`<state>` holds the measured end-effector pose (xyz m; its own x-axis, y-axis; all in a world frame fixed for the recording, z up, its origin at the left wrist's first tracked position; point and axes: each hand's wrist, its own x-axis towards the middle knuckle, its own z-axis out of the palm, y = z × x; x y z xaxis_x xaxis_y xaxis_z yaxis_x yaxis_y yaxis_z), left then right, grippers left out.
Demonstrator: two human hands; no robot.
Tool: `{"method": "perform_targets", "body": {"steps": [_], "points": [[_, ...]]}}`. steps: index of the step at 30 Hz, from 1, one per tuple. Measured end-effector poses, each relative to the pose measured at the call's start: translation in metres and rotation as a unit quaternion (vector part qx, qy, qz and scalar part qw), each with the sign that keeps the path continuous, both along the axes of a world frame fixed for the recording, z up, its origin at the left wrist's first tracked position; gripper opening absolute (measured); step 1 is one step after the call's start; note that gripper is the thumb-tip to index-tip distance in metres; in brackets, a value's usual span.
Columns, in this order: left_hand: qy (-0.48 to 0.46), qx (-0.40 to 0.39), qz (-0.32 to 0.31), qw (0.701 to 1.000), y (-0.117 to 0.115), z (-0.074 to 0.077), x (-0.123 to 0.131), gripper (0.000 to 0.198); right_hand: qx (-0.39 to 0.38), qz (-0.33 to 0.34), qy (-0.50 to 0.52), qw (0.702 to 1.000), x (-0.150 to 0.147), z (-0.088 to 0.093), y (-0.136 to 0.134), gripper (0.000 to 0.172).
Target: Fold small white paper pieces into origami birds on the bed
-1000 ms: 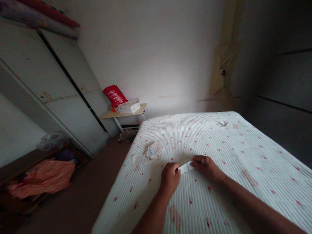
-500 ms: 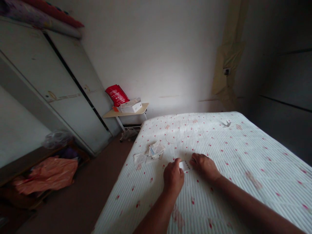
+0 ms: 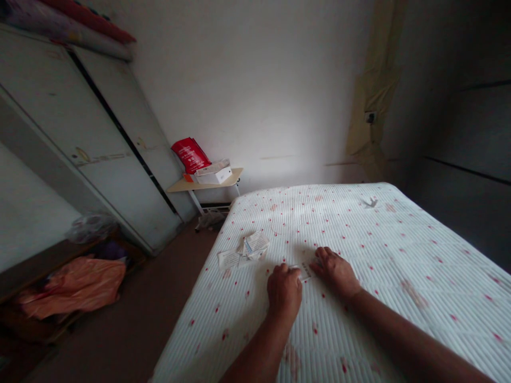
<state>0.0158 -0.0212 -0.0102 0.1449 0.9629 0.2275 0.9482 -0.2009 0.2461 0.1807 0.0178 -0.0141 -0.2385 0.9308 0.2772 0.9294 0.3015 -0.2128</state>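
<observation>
So the biggest thing here is a bed with a white ribbed fabric cover dotted in red, with a tall pale-grey cupboard with flat doors off to the left. Past the bed's far left corner there's a small beige-topped table with a glossy red printed bag and a white rectangular box on it. The bare left hand and bare right hand are both low over the bed. Just beyond the left one sits a loose pile of white printed paper slips.

Smallest bit: a small white strip of printed paper, right between the hands. Long axis seems to run hand to hand, but both ends are hidden. Left is nearer: its fingers look pinched on the strip's left end. Right fingertips are at or just beside the other end; can't tell if they're gripping.
</observation>
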Motion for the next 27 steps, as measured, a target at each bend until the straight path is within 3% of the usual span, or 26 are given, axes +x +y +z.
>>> {"method": "perform_targets", "body": {"steps": [10,19,27], "points": [[0.017,0.007,-0.052,0.998,0.000,0.009,0.000,0.022,0.011,0.000,0.091,0.996,0.004,-0.002,-0.001,0.009],[-0.040,0.000,-0.024,0.999,0.004,0.003,0.000,0.016,-0.093,0.011,0.124,0.988,-0.008,0.010,-0.012,0.011],[-0.048,0.009,-0.018,0.999,0.006,-0.001,-0.002,0.008,-0.110,-0.019,0.108,0.988,-0.016,0.009,-0.014,0.011]]}}
